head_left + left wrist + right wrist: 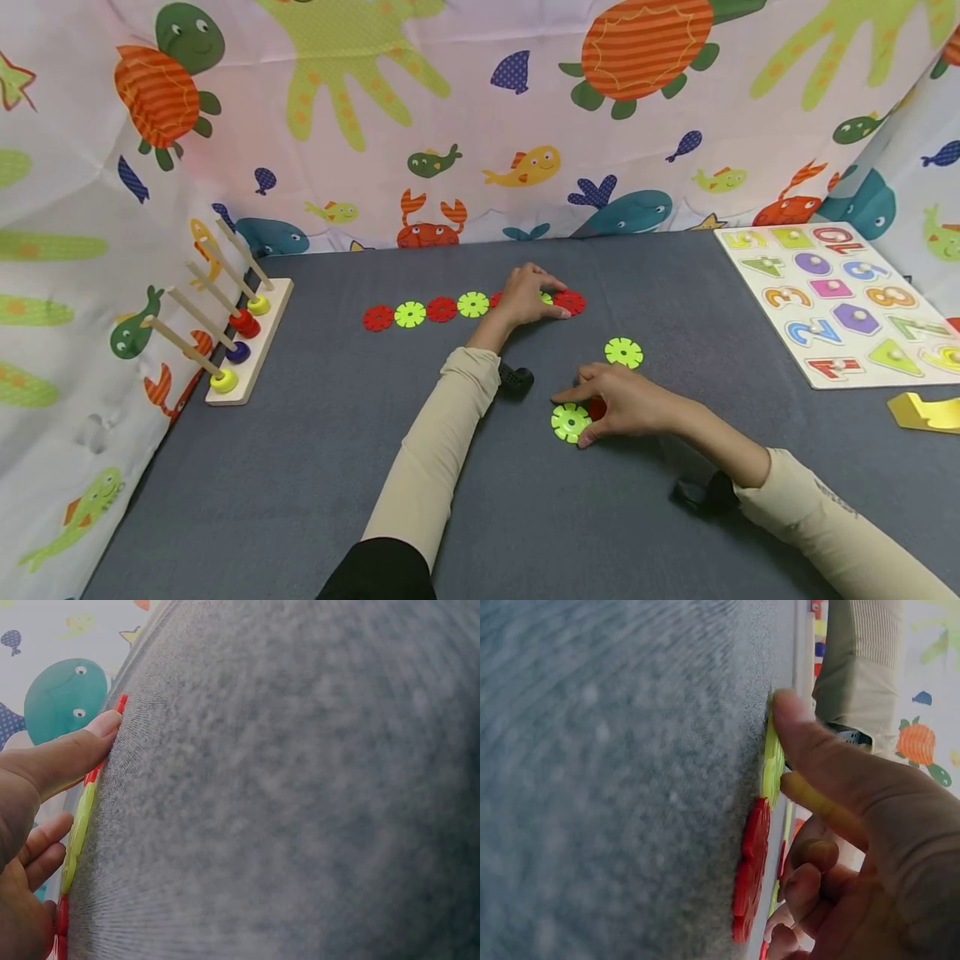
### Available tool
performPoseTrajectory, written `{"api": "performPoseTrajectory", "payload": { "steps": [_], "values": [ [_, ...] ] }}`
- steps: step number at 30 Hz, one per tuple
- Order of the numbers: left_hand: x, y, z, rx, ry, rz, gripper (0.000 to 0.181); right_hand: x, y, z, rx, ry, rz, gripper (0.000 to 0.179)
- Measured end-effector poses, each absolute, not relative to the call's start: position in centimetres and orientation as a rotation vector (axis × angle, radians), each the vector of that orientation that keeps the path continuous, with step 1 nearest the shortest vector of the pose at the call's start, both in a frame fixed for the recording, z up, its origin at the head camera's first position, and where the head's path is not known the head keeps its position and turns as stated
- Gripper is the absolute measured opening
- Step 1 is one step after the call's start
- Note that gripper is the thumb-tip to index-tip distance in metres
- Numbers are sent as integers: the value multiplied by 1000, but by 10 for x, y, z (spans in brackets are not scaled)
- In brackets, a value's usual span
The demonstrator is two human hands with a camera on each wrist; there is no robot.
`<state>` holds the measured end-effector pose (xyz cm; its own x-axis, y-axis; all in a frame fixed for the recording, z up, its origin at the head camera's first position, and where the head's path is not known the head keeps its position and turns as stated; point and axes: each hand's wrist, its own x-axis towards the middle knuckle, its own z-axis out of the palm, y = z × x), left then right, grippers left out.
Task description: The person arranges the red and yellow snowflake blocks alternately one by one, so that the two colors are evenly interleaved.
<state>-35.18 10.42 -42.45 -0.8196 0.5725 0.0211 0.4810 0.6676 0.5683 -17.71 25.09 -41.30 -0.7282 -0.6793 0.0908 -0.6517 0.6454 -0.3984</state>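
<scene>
Flat notched flower discs, red and yellow-green by turns, form a row on the grey cloth; a red disc is at its left end. At its right end my left hand holds a red disc by the edge between thumb and finger. My hand covers part of the row. Nearer, my right hand pinches a yellow-green disc flat on the cloth. Another red disc lies against that one, partly under the right hand. A loose yellow-green disc lies just beyond the right hand.
A wooden peg board with coloured rings on its pegs stands at the left. On the right lie a number-and-shape puzzle board and a yellow block. A printed sea-animal curtain borders the back and sides.
</scene>
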Motion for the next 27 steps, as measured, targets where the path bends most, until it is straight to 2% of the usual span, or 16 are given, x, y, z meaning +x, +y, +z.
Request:
{"api": "performPoseTrajectory", "payload": {
  "steps": [21, 27],
  "values": [
    [-353, 104, -423, 888, 2723, 835, 44, -183, 257, -417, -1204, 2720, -738, 42],
    [-353, 103, -424, 896, 2725, 841, 44, -186, 260, -413, -1177, 2688, -713, 55]
  ]
}}
